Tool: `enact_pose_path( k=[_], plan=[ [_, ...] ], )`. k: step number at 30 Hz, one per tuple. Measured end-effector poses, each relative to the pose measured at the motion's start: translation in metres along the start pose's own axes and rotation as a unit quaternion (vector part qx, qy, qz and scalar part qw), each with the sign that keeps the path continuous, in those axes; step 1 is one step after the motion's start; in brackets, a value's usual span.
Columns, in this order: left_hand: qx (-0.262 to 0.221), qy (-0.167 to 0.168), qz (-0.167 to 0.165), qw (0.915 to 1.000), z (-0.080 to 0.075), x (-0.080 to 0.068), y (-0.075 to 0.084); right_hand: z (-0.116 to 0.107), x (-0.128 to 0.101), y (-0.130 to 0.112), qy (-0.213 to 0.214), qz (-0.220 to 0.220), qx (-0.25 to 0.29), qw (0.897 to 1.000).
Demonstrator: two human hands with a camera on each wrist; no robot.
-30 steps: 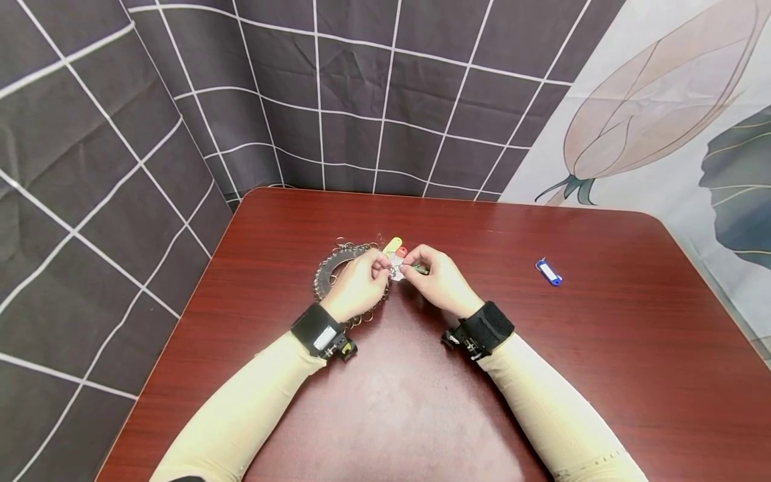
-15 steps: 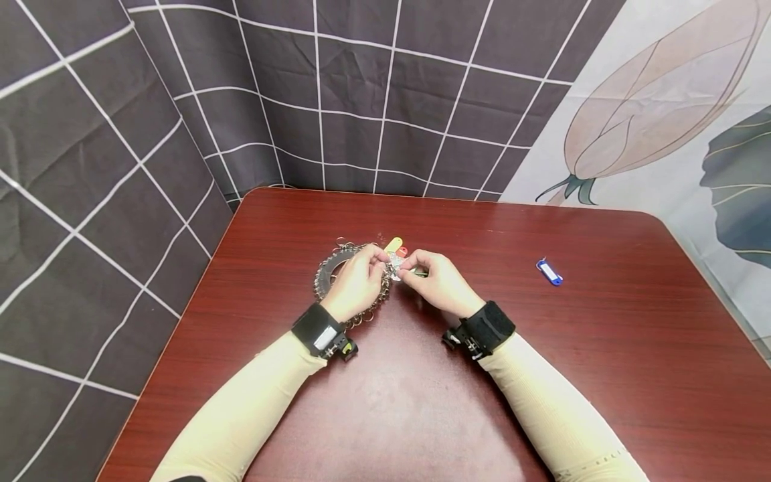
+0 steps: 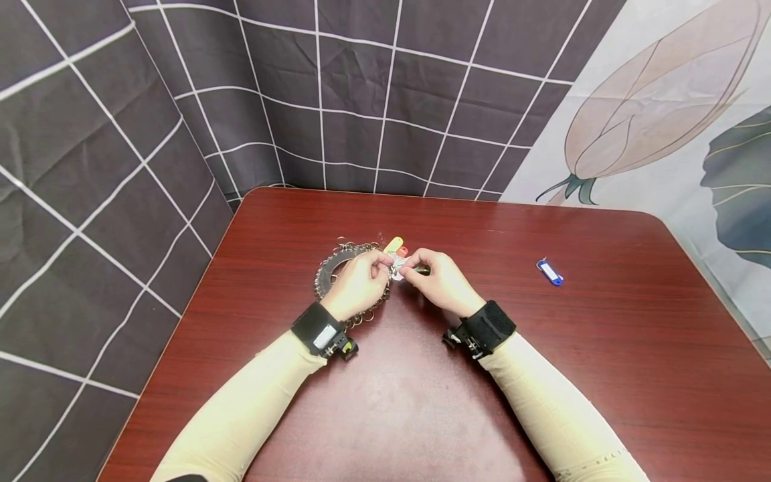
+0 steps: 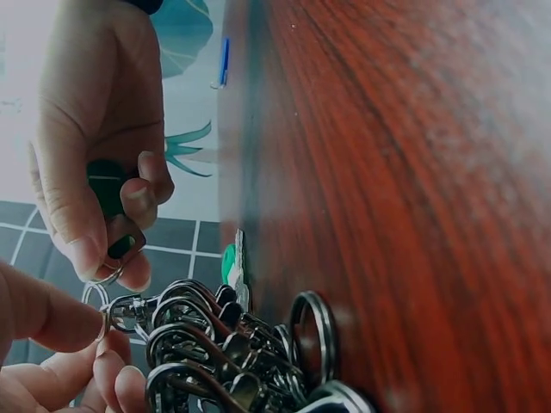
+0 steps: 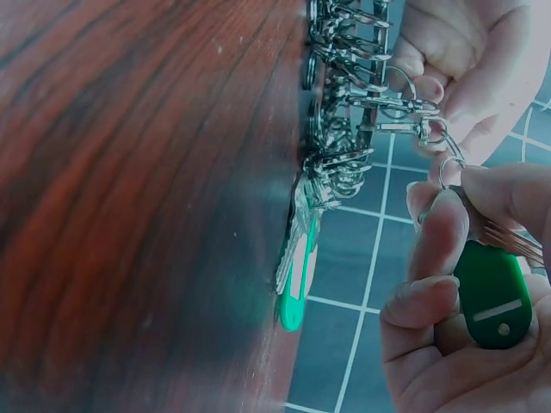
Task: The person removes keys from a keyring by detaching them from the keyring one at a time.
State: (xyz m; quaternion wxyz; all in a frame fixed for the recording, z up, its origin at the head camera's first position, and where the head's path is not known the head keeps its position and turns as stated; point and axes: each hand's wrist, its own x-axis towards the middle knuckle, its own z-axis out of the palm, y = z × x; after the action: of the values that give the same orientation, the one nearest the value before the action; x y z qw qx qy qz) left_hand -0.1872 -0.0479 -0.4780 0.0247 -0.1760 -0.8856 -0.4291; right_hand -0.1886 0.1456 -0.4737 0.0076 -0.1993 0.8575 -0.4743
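My left hand [image 3: 358, 286] pinches a small split ring [image 4: 105, 320] that hangs from a swivel clasp on the large key ring [image 3: 324, 278]. Many clasps and rings line the outside of that flat grey hoop, which lies on the table. Opposite, my right hand [image 3: 442, 282] pinches the thin wire ring [image 5: 451, 172] of a green key tag [image 5: 492, 297] between thumb and forefinger. The tag and a key [image 5: 510, 239] lie within its curled fingers. Both hands' fingertips are close together, and the two rings overlap in the wrist views.
Beside the hoop are a yellow key tag [image 3: 394, 245], a red key tag [image 3: 402, 252] and another green key tag [image 5: 298, 280] with keys. A blue key tag [image 3: 549, 272] lies farther right on the brown table [image 3: 385, 402]. Dark checked cloth hangs behind.
Both hands stay at nearly the same place, with only small shifts of the fingers at the rings. The key tags on the table have not visibly moved.
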Motion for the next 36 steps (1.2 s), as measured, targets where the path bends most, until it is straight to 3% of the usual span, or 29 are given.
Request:
enact_pose_path(
  k=[5,11,26,36],
  plan=[
    [-0.011,-0.009,-0.001,0.9999,-0.0005,-0.0003,0.0004,0.0000,0.0006,0.0003,0.011,-0.002,-0.015,1.000],
    [-0.017,-0.026,-0.003,0.9995,-0.0014,-0.0020,0.0022,-0.0001,0.0003,0.0001,0.004,0.002,0.004,1.000],
    [-0.012,0.026,0.016,0.9995,-0.0002,-0.0007,-0.0018,0.0008,0.0012,0.0015,-0.021,0.003,-0.002,1.000],
    [-0.003,0.022,0.026,0.9994,-0.0023,-0.0012,0.0017,-0.0001,0.0007,0.0013,-0.003,-0.020,-0.024,1.000]
  ],
)
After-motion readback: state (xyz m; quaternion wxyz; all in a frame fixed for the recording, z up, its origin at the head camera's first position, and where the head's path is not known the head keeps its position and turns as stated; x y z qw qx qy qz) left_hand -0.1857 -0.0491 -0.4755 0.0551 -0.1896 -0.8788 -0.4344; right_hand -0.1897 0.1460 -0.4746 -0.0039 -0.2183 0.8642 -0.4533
